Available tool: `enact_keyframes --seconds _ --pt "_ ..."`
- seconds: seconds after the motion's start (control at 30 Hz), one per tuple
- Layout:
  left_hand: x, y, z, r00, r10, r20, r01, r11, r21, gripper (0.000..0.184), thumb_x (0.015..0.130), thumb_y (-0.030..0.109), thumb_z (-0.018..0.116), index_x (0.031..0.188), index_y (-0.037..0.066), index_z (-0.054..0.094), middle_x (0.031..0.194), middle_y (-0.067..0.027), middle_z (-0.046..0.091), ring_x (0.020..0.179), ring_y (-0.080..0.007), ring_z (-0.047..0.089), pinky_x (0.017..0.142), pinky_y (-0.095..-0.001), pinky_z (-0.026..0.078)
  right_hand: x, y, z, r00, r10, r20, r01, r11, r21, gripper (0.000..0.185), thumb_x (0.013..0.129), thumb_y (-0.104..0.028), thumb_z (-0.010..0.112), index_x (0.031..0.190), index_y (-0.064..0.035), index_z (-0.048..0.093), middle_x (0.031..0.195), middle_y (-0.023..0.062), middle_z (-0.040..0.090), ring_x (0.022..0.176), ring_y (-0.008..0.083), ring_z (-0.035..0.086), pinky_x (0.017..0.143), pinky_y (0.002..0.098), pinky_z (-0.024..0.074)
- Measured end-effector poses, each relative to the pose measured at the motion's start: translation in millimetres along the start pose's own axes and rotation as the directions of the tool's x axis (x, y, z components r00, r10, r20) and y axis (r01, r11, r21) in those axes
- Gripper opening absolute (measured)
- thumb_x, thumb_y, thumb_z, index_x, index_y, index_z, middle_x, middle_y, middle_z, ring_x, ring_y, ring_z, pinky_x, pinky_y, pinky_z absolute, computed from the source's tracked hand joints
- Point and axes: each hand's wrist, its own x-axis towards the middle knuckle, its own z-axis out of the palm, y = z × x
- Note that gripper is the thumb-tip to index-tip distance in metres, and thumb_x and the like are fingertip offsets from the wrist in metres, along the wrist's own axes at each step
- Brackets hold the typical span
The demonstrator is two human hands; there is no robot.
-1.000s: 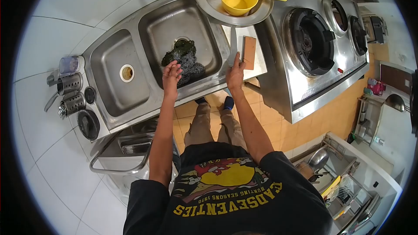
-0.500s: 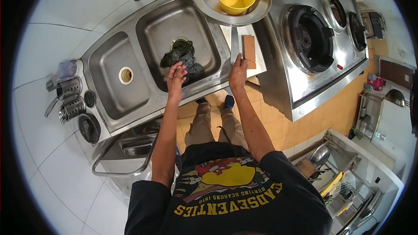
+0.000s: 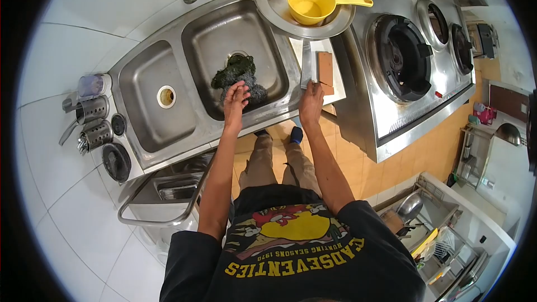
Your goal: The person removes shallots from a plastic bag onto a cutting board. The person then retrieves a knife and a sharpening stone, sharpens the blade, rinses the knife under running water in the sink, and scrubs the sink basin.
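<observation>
My right hand (image 3: 311,103) is closed at the near end of a cleaver (image 3: 307,67), whose wide grey blade points away from me; its handle is hidden by my fingers. Along the blade's right side lies a reddish-brown sharpening stone (image 3: 325,67), on a white board (image 3: 338,89) beside the sink. Over the near part of the large sink basin (image 3: 268,50), my left hand (image 3: 235,100) hangs with fingers half bent and apart, holding nothing. Just beyond its fingertips, dark green and grey scouring pads (image 3: 239,72) lie in the basin, partly covered by that hand.
A round metal basin (image 3: 263,5) holding a yellow dipper (image 3: 310,3) stands at the back. To the right is a steel stove with a black burner (image 3: 400,59). Utensil holders (image 3: 92,109) and a black lid (image 3: 116,163) sit left of the smaller sink (image 3: 148,78).
The whole view has shifted slightly. My right hand has drawn a little toward me, and more of the blade's width shows beside the stone. My left hand keeps nearly the same pose.
</observation>
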Motion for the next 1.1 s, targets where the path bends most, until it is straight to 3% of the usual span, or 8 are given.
enact_keyframes --seconds 0.23,0.37,0.43,0.47,0.6,0.73,0.87,1.1 --pt "7.6 11.8 -3.8 0.998 0.060 -0.019 -0.061 0.998 -0.014 0.029 0.099 0.031 0.054 0.123 0.016 0.058 0.110 0.0018 0.063 0.093 -0.0071 0.058 0.079 -0.0245 0.045 19.2 -19.8 -33.8 0.996 -0.058 -0.071 0.072 0.972 0.223 0.037 0.088 -0.003 0.054 0.124 0.0037 0.054 0.117 0.0225 0.051 0.105 0.0372 0.050 0.091 0.0446 0.0431" --pt "12.8 37.2 -3.3 0.997 0.074 -0.034 -0.077 0.990 -0.120 0.031 0.097 0.032 0.058 0.124 0.016 0.058 0.109 0.0040 0.062 0.093 -0.0065 0.057 0.081 -0.0234 0.044 70.5 -76.3 -65.7 0.972 -0.192 -0.137 0.234 0.869 0.436 0.024 0.089 -0.004 0.057 0.111 0.0028 0.064 0.103 0.0191 0.059 0.099 0.0354 0.052 0.089 0.0427 0.0428" --pt "22.4 46.9 -4.5 0.994 0.085 -0.073 -0.096 0.981 -0.169 0.031 0.097 0.030 0.057 0.124 0.014 0.057 0.110 0.0020 0.062 0.093 -0.0079 0.058 0.081 -0.0243 0.046 102.7 -112.4 -76.1 0.901 -0.313 -0.302 0.422 0.793 0.439 0.020 0.089 -0.006 0.057 0.106 0.0026 0.066 0.094 0.0184 0.062 0.093 0.0354 0.054 0.086 0.0423 0.0431" --pt "25.0 54.3 -4.4 0.993 0.096 -0.073 -0.109 0.972 -0.206 0.031 0.097 0.030 0.057 0.124 0.014 0.057 0.110 0.0015 0.062 0.094 -0.0083 0.058 0.082 -0.0248 0.046 115.8 -129.0 -81.8 0.899 -0.313 -0.308 0.427 0.783 0.452 0.020 0.089 -0.006 0.057 0.105 0.0024 0.067 0.094 0.0187 0.062 0.092 0.0359 0.054 0.086 0.0428 0.0430" --pt "34.4 81.0 -0.1 0.989 0.119 -0.084 -0.142 0.920 -0.366 0.031 0.097 0.026 0.059 0.124 0.012 0.056 0.110 0.0000 0.061 0.095 -0.0108 0.058 0.083 -0.0257 0.049 180.8 -180.5 -80.4 0.836 -0.425 -0.346 0.546 0.699 0.462 0.021 0.088 -0.007 0.058 0.105 0.0012 0.067 0.097 0.0201 0.063 0.092 0.0376 0.055 0.085 0.0448 0.0441" --pt "35.3 105.6 10.9 0.987 0.122 -0.101 -0.157 0.840 -0.520 0.032 0.097 0.024 0.058 0.124 0.009 0.055 0.108 -0.0015 0.060 0.094 -0.0130 0.058 0.083 -0.0251 0.050 254.5 -227.1 -57.3 0.718 -0.530 -0.452 0.682 0.667 0.301 0.038 0.084 -0.006 0.058 0.121 -0.0012 0.058 0.121 0.0202 0.058 0.107 0.0405 0.056 0.094 0.0457 0.0451" --pt "36.2 122.3 20.3 0.986 0.136 -0.093 -0.164 0.762 -0.626 0.029 0.098 0.021 0.057 0.123 0.006 0.055 0.107 -0.0042 0.059 0.095 -0.0147 0.058 0.086 -0.0276 0.051 296.4 -241.7 -47.0 0.754 -0.627 -0.194 0.654 0.693 0.303 0.041 0.082 -0.004 0.055 0.123 -0.0033 0.057 0.124 0.0193 0.058 0.105 0.0406 0.058 0.093 0.0459 0.0467" --pt "30.2 151.7 37.3 0.984 0.161 -0.069 -0.163 0.695 -0.700 0.028 0.096 0.020 0.059 0.120 0.004 0.057 0.104 -0.0049 0.059 0.095 -0.0147 0.059 0.086 -0.0269 0.052 268.7 -222.2 -63.9 0.734 -0.637 -0.236 0.674 0.638 0.373 0.033 0.083 -0.005 0.056 0.116 -0.0038 0.061 0.114 0.0202 0.062 0.104 0.0407 0.058 0.089 0.0470 0.0477"
